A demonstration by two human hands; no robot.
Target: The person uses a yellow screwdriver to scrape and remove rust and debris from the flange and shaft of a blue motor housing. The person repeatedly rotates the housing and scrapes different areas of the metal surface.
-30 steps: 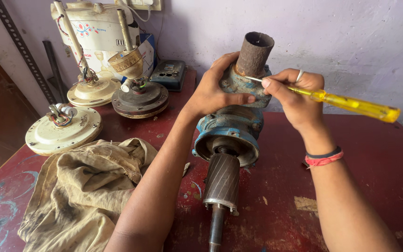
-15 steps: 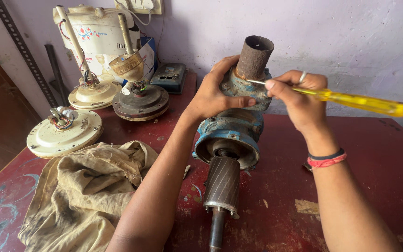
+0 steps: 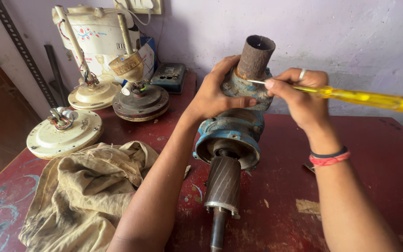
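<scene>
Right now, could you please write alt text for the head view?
A left hand grips a blue pump body on a red table while the right hand presses a yellow screwdriver against its rusty pipe.

Place: a small repair workshop.
Bench: worn red table point(image 3: 378, 154), scratched and stained.
Evidence: dismantled ceiling fan motors point(image 3: 64, 130) with loose wires, a grimy rag point(image 3: 85, 196), bare plastered wall point(image 3: 350, 42).

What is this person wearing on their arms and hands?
Both forearms are bare, with no sleeves or gloves in view. The right hand has a silver-coloured ring on one finger, and its wrist carries a dark band and a red band side by side. The left hand wears nothing.
</scene>
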